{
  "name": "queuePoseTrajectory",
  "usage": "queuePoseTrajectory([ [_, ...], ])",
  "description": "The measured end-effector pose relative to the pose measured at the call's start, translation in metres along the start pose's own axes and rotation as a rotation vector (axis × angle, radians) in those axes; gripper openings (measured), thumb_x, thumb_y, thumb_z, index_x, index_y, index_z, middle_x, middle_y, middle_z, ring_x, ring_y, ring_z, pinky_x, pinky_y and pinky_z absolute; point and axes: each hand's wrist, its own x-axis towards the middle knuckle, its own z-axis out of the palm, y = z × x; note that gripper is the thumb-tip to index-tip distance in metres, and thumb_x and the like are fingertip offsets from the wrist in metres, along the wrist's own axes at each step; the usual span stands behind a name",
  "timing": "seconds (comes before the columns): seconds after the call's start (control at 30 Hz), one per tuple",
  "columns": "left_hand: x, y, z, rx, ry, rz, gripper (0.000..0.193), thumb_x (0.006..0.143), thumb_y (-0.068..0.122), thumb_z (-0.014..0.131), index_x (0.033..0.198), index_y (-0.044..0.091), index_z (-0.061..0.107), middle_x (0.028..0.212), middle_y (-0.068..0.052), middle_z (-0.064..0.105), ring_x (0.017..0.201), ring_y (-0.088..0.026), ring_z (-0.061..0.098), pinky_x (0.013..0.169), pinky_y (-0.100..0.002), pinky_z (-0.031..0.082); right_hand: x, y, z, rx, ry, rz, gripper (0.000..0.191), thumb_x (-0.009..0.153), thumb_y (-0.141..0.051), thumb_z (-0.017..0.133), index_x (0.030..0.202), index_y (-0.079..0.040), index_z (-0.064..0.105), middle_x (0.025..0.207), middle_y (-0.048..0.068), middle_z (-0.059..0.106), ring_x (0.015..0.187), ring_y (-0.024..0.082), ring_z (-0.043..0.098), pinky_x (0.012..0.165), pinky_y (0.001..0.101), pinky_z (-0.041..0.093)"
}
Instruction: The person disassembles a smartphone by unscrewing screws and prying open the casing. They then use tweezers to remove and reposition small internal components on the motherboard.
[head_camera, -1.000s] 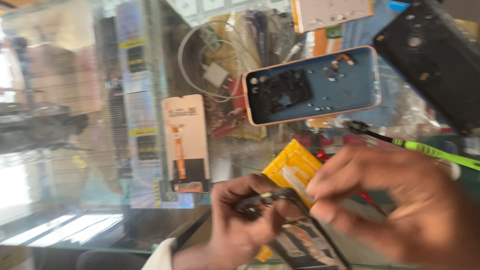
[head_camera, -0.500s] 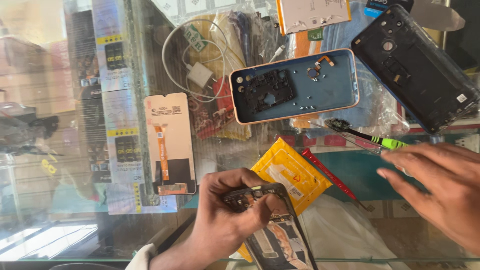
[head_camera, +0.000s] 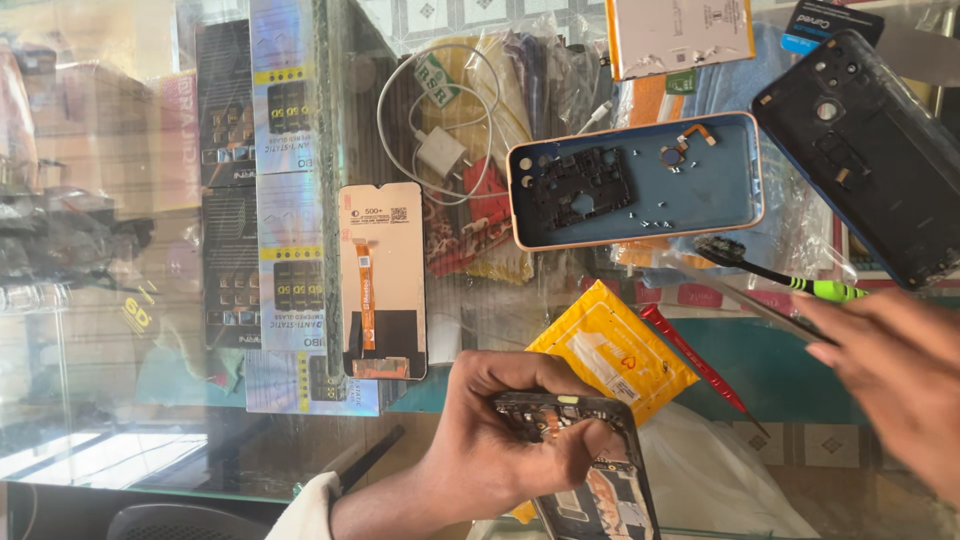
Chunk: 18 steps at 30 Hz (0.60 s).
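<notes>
On the glass worktop (head_camera: 140, 400) lies a blue phone back cover (head_camera: 700, 190) with a peach rim, hollow side up like a shallow tray. In it sit a black inner frame piece (head_camera: 583, 187), an orange flex part (head_camera: 690, 140) and a scatter of tiny screws (head_camera: 655, 215). It rests toward the far edge of the worktop, with a black phone back cover (head_camera: 880, 160) just beside it near the far right corner.

The left hand (head_camera: 500, 450) is at the near edge of the worktop, its grip closed around the top end of an opened phone body (head_camera: 590, 470): fingers curl over the far side and the thumb presses on the exposed dark parts inside. The phone body's lower end runs off toward the near edge, over a yellow packet (head_camera: 610, 350) that lies just beyond the hand.

The right hand (head_camera: 895, 380) is at the right edge, apart from the phone body. Its fingers are drawn together on thin metal tweezers (head_camera: 760, 305), whose tip points toward the middle of the worktop. Just beyond it lie a brush with a green handle (head_camera: 780, 275) and a red screwdriver (head_camera: 695, 360), the latter beside the yellow packet.

Further left, a phone screen panel (head_camera: 382, 280) with an orange ribbon lies face down, and a white charger with its cable (head_camera: 440, 150) is coiled behind it.
</notes>
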Motion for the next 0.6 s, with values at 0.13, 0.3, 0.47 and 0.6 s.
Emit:
queuePoseTrajectory([
  [0.13, 0.002, -0.004, -0.001, -0.021, -0.006, 0.0, 0.014, 0.09, -0.005, 0.072, 0.1, -0.01, 0.065, 0.094, -0.013, 0.076, 0.09, -0.014, 0.076, 0.078, -0.027, 0.064, 0.005, 0.073, 0.012, 0.444, -0.147, 0.194, 0.048, 0.091, -0.008, 0.07, 0.138, 0.003, 0.062, 0.094, 0.021, 0.068, 0.08, 0.034, 0.071, 0.074, 0.0492, 0.062],
  [0.3, 0.004, -0.006, -0.002, -0.002, -0.018, -0.008, 0.016, 0.089, -0.004, 0.073, 0.102, -0.012, 0.067, 0.093, -0.015, 0.076, 0.088, -0.013, 0.075, 0.077, -0.026, 0.063, 0.01, 0.092, -0.012, 1.504, -0.42, 0.51, 0.051, 0.099, -0.006, 0.069, 0.144, 0.012, 0.053, 0.099, 0.033, 0.061, 0.086, 0.05, 0.073, 0.079, 0.0699, 0.065],
  [0.47, 0.007, -0.005, 0.002, 0.046, -0.014, 0.028, 0.015, 0.09, -0.002, 0.075, 0.1, -0.011, 0.067, 0.093, -0.015, 0.077, 0.088, -0.013, 0.076, 0.077, -0.027, 0.064, -0.017, 0.01, 0.0, 1.64, -0.25, 0.059, 0.033, 0.102, -0.005, 0.067, 0.131, 0.001, 0.052, 0.117, 0.029, 0.059, 0.106, 0.047, 0.074, 0.093, 0.0667, 0.06],
  [0.6, 0.011, -0.021, 0.017, 0.102, 0.332, 0.311, 0.03, 0.089, 0.006, 0.078, 0.107, -0.004, 0.056, 0.09, -0.01, 0.076, 0.083, -0.01, 0.075, 0.072, -0.025, 0.063, -0.004, -0.042, -0.016, 1.656, -0.185, 0.112, 0.015, 0.108, -0.006, 0.063, 0.121, -0.003, 0.056, 0.124, 0.04, 0.058, 0.119, 0.053, 0.071, 0.098, 0.0615, 0.058],
])
